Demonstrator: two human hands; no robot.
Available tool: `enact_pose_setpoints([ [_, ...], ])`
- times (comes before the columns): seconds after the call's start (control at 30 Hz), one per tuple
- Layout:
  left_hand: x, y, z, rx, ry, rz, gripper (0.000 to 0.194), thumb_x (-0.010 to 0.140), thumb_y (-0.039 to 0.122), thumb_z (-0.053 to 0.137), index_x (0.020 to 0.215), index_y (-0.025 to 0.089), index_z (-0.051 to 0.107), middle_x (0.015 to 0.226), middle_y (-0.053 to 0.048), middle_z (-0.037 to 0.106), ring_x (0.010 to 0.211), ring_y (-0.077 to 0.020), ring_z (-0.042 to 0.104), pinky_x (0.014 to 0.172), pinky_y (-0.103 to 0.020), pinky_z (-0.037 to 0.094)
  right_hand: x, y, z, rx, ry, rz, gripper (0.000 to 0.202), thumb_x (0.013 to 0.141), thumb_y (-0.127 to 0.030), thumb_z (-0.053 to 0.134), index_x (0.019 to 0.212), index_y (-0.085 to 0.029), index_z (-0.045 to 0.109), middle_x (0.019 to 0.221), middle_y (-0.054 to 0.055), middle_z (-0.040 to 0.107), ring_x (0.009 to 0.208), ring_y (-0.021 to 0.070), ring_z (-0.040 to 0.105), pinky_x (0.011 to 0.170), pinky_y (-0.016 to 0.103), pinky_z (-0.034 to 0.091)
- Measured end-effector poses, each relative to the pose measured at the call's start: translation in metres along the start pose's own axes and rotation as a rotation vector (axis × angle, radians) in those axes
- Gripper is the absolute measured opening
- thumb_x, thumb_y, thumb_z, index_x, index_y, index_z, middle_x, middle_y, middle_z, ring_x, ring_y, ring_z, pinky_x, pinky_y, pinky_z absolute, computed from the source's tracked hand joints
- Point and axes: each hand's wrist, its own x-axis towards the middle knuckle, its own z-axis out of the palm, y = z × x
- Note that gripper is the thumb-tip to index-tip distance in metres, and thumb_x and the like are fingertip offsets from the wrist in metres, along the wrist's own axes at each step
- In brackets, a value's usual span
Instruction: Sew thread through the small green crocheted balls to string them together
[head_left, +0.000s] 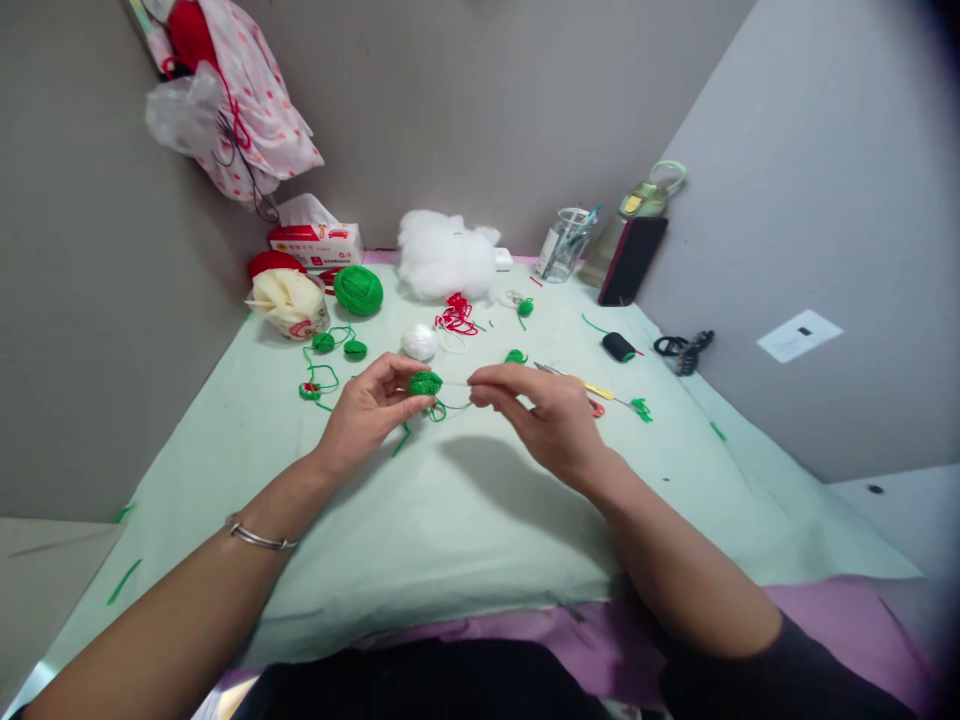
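Between the thumb and fingers of my left hand is a small green crocheted piece, held just above the table. My right hand is pinched closed to the right of it. From the piece, a thin thread runs to my right fingertips; a darker strand curves just below it. Whether a needle is also in the pinch cannot be made out. A loose green yarn end hangs under my left hand. Behind my hands lies a white yarn ball. Scissors lie partly hidden beyond my right hand.
At the back stand a tissue box, white stuffing, a glass jar, a bottle and a phone. A green yarn ball and small green pieces lie left. Black thread lies right.
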Motion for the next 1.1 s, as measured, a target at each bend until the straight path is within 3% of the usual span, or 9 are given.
enact_pose_setpoints([
  [0.07, -0.001, 0.001, 0.001, 0.012, -0.013, 0.013, 0.030, 0.078, 0.027, 0.082, 0.104, 0.021, 0.067, 0.095, -0.002, 0.072, 0.092, -0.0177, 0.067, 0.086, -0.033, 0.056, -0.003, -0.001, 0.007, -0.141, -0.027, -0.088, 0.012, 0.098, -0.018, 0.061, 0.094, -0.021, 0.072, 0.084, 0.002, 0.073, 0.072, 0.0117, 0.066, 0.066, 0.024, 0.049],
  [0.23, -0.002, 0.001, 0.002, 0.013, -0.031, 0.030, 0.028, 0.079, 0.026, 0.082, 0.104, 0.021, 0.068, 0.096, -0.002, 0.073, 0.091, -0.0168, 0.068, 0.086, -0.032, 0.056, -0.001, 0.001, 0.014, -0.361, 0.068, -0.149, 0.017, 0.098, -0.018, 0.060, 0.088, -0.020, 0.074, 0.081, 0.004, 0.062, 0.073, 0.0136, 0.059, 0.062, 0.025, 0.045],
  [0.43, -0.002, 0.001, 0.003, -0.004, -0.032, 0.032, 0.029, 0.079, 0.026, 0.082, 0.103, 0.021, 0.067, 0.095, -0.002, 0.072, 0.090, -0.0176, 0.068, 0.085, -0.033, 0.056, -0.001, 0.002, 0.015, -0.416, 0.070, -0.183, 0.017, 0.098, -0.016, 0.060, 0.086, -0.020, 0.072, 0.077, 0.003, 0.056, 0.071, 0.0137, 0.053, 0.060, 0.025, 0.042],
  [0.7, -0.003, 0.001, 0.004, 0.046, -0.016, 0.004, 0.028, 0.077, 0.026, 0.083, 0.101, 0.021, 0.069, 0.091, -0.001, 0.072, 0.087, -0.0169, 0.067, 0.080, -0.031, 0.055, -0.005, 0.004, 0.018, -0.453, -0.018, -0.187, 0.024, 0.098, -0.011, 0.054, 0.080, -0.020, 0.067, 0.080, 0.004, 0.054, 0.075, 0.0160, 0.048, 0.063, 0.029, 0.037],
  [0.8, -0.003, 0.000, 0.004, 0.047, -0.027, -0.010, 0.029, 0.077, 0.028, 0.083, 0.102, 0.021, 0.070, 0.092, -0.003, 0.073, 0.087, -0.0179, 0.067, 0.079, -0.032, 0.055, -0.004, 0.007, 0.017, -0.325, -0.035, -0.112, 0.020, 0.098, -0.013, 0.056, 0.084, -0.020, 0.069, 0.080, 0.003, 0.054, 0.075, 0.0156, 0.049, 0.064, 0.029, 0.038],
  [0.97, -0.003, 0.001, 0.002, -0.015, -0.089, -0.052, 0.033, 0.077, 0.030, 0.083, 0.107, 0.022, 0.073, 0.097, -0.003, 0.075, 0.091, -0.0184, 0.069, 0.082, -0.032, 0.056, 0.001, 0.014, 0.013, 0.080, -0.100, 0.148, 0.012, 0.094, -0.016, 0.065, 0.087, -0.019, 0.073, 0.077, 0.001, 0.054, 0.070, 0.0128, 0.051, 0.065, 0.026, 0.041],
  [1.1, -0.003, 0.002, 0.002, -0.028, -0.094, -0.075, 0.034, 0.075, 0.030, 0.085, 0.106, 0.022, 0.075, 0.096, -0.003, 0.075, 0.088, -0.0179, 0.069, 0.079, -0.031, 0.055, 0.002, 0.016, 0.017, 0.202, -0.124, 0.238, 0.011, 0.092, -0.016, 0.067, 0.083, -0.019, 0.073, 0.075, 0.000, 0.054, 0.070, 0.0127, 0.051, 0.064, 0.026, 0.041],
])
